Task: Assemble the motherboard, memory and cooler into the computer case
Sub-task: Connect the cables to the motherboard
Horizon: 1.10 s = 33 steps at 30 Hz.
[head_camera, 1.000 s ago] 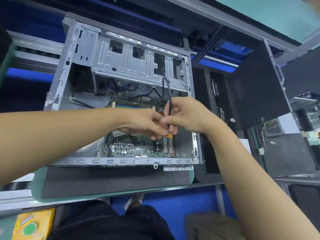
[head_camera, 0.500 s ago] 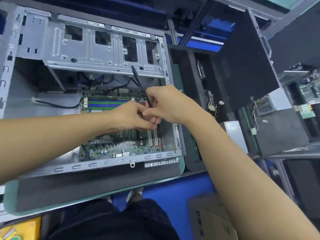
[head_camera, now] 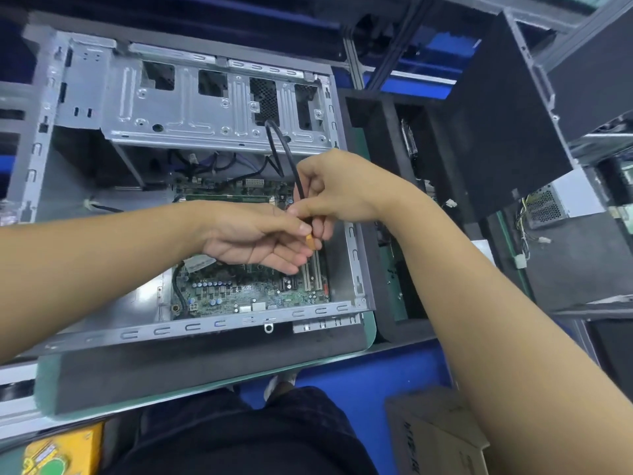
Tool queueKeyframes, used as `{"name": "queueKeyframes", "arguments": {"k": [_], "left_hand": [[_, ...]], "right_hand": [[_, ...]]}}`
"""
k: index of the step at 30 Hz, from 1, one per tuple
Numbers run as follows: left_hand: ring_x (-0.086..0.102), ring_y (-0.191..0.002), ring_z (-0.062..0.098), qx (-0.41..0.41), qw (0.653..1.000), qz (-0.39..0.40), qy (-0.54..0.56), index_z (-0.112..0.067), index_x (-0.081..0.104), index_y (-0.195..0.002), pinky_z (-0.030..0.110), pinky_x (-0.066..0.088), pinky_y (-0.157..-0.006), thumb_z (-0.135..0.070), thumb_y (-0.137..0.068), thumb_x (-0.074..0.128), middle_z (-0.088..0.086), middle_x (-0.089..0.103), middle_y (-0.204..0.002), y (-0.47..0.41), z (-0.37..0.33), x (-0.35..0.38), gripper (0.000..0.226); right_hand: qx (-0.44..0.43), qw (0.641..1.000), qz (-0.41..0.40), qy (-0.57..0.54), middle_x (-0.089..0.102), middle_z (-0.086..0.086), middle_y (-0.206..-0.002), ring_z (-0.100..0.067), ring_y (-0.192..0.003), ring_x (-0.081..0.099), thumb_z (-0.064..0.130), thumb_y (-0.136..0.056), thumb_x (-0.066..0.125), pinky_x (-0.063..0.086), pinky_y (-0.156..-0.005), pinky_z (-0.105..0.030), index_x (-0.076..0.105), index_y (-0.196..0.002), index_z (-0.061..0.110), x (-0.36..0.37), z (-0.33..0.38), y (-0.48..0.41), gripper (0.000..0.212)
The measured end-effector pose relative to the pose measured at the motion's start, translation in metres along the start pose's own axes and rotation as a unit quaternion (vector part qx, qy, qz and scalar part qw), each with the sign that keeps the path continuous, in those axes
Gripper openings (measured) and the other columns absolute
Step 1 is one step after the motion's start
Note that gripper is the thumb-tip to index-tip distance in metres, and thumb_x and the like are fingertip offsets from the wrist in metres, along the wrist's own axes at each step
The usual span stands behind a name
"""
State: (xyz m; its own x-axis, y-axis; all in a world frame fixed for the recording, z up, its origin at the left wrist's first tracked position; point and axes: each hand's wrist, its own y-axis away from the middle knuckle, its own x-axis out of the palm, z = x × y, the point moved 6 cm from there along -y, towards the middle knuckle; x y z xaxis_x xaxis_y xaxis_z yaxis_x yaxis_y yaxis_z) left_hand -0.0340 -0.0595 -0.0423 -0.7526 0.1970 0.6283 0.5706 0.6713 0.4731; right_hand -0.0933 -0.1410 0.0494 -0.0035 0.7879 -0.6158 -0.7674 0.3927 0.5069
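An open grey metal computer case lies on its side on a dark mat. A green motherboard sits inside it, with a memory stick in its slots behind my forearm. A black cable loops up from the case's drive cage and ends in an orange connector. My right hand pinches the cable just above that connector. My left hand meets it from the left, thumb and fingers on the connector, above the board's white slots. No cooler shows on the board.
A dark foam tray and a black side panel stand right of the case. A power supply with loose wires lies further right. A yellow box is at lower left, a cardboard box at lower right.
Both hands stayed together on the cable end, now held slightly lower with the orange connector showing below the fingers. The view shifted, so the case sits more centred.
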Motion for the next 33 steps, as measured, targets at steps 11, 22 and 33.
{"name": "queueKeyframes", "arguments": {"k": [11, 22, 33], "left_hand": [[0.072, -0.073, 0.014, 0.001, 1.0, 0.008, 0.017, -0.009, 0.079, -0.089, 0.027, 0.06, -0.067, -0.026, -0.074, 0.08, 0.009, 0.072, -0.082, 0.005, 0.002, 0.001, 0.023], [0.06, -0.06, 0.018, 0.169, 0.943, -0.1, -0.268, -0.022, 0.069, -0.075, 0.03, 0.055, -0.069, -0.014, -0.088, 0.071, 0.009, 0.059, -0.066, 0.015, -0.023, 0.014, 0.015], [0.059, -0.058, 0.02, 0.147, 0.95, -0.063, -0.268, -0.008, 0.068, -0.093, 0.031, 0.056, -0.066, -0.018, -0.088, 0.07, 0.011, 0.058, -0.065, 0.012, -0.015, 0.009, 0.011]], "right_hand": [[-0.005, 0.999, 0.008, -0.036, 0.073, -0.014, -0.064, -0.021, -0.051, 0.071, 0.013, -0.095, 0.071, 0.053, -0.047, -0.025, 0.048, -0.079, 0.011, 0.002, 0.002, 0.002, 0.029], [-0.046, 0.997, 0.009, -0.069, 0.074, -0.02, -0.08, -0.023, -0.064, 0.071, 0.002, -0.094, 0.069, 0.064, -0.069, -0.04, 0.059, -0.099, -0.005, -0.002, 0.013, 0.009, 0.014], [-0.03, 0.998, 0.023, 0.042, 0.075, -0.007, -0.079, -0.019, -0.072, 0.075, 0.012, -0.097, 0.067, 0.061, -0.078, -0.039, 0.058, -0.094, 0.013, 0.004, 0.015, 0.01, 0.009]]}}
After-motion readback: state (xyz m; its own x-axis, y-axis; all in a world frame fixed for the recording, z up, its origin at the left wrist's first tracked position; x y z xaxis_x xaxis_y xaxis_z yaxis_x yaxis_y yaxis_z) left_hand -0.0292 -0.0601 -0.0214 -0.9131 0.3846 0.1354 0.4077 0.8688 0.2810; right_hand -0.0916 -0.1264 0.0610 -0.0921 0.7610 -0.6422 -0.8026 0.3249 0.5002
